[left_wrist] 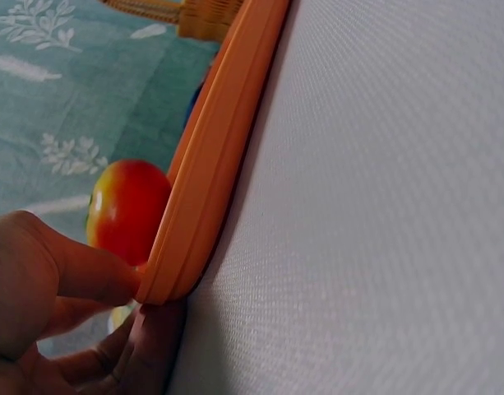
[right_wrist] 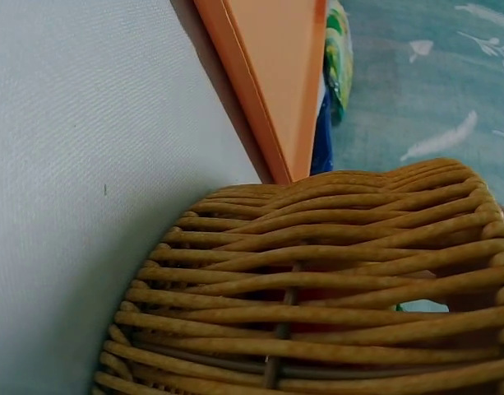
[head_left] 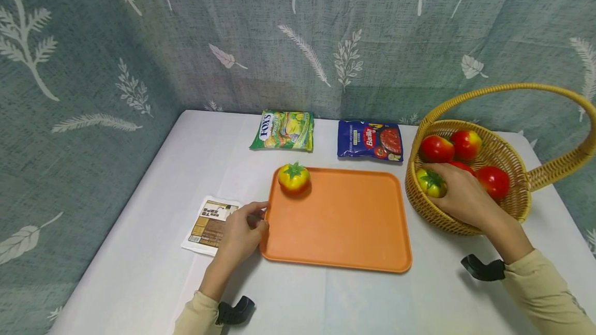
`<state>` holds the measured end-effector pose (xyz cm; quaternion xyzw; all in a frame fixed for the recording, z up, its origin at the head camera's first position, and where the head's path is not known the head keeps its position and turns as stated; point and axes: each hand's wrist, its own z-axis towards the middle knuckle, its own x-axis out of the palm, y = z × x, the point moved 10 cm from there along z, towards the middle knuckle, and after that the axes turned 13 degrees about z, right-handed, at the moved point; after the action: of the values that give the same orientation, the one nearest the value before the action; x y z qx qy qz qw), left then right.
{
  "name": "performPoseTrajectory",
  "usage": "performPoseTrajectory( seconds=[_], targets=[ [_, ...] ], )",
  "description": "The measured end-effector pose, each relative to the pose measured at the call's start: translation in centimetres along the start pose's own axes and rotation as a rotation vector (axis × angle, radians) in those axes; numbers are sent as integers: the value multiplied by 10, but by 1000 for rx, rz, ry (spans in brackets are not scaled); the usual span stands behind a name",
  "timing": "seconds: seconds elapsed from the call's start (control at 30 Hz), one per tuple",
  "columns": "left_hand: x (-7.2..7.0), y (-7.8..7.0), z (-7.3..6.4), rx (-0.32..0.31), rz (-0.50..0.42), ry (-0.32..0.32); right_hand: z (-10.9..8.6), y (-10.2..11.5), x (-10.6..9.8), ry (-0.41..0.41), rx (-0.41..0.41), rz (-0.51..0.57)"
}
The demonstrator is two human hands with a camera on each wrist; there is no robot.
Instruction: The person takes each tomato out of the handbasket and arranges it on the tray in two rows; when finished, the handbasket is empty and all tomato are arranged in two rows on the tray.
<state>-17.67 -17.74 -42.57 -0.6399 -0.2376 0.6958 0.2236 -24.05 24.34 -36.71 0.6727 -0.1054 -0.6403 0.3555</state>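
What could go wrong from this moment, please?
The yellow-green tomato is round, so it might slip from the right hand.
This hand is inside the basket, so lifting may knock the rim.
The red-yellow tomato lies near a corner of the orange tray; if the left hand, at the tray's edge, pushes, it could roll.

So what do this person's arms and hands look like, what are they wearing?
The left hand and right hand are both bare, without gloves. Long, pale beige sleeves cover the forearms, left sleeve and right sleeve. At each wrist sits a curved black piece, left piece and right piece. No cables show.
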Motion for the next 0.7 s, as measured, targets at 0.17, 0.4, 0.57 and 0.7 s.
performPoseTrajectory(
  seconds=[0.17, 0.4, 0.57, 0.7],
  targets=[
    [0, -1, 0, 3, -7, -3, -3, 2, -4, -45, -32, -12],
    [0, 0, 0, -5, -11, 0, -8, 10, -14, -116, -54, -16],
    [-1, 1, 0, -8, -5, -1, -10, 14, -20, -132, -56, -21],
    [0, 2, 0, -10, -7, 3, -13, 16, -25, -141, -51, -37]
  ],
)
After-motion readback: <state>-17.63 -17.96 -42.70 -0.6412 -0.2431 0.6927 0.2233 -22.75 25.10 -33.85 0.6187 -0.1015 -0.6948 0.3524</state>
